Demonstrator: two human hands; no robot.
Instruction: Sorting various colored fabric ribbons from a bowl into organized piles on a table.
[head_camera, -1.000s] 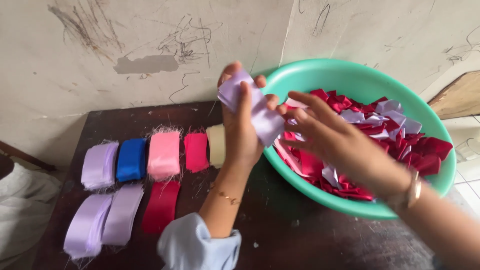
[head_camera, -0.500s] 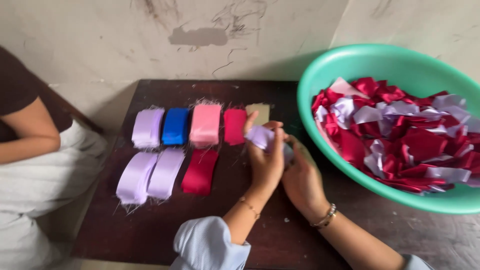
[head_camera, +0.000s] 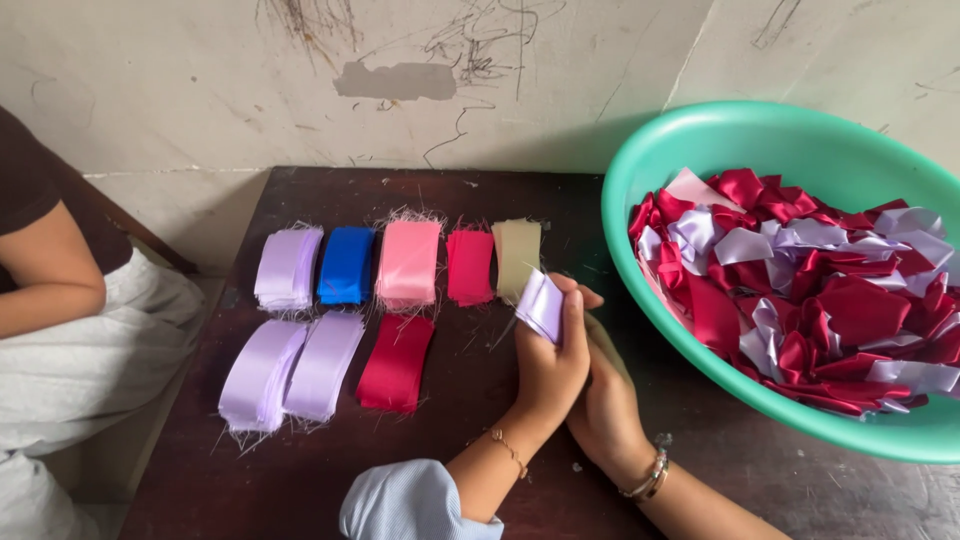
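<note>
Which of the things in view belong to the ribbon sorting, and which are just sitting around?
In the job:
- left hand holding lilac ribbon pieces
- right hand, tucked behind the left
- sorted ribbon stacks on the dark table
- green basin of mixed red and lilac ribbon scraps

Just there:
- another person's arm at the left edge
- scribbled wall

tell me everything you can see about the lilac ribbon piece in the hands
The lilac ribbon piece is a short, glossy, satin-like strip, folded or stacked flat, with pale edges. It stands tilted above the dark table, pinched by the left hand, whose fingers wrap its right side. The right hand sits just behind and below; whether it touches the ribbon is hidden. It hangs just below the cream pile.
</note>
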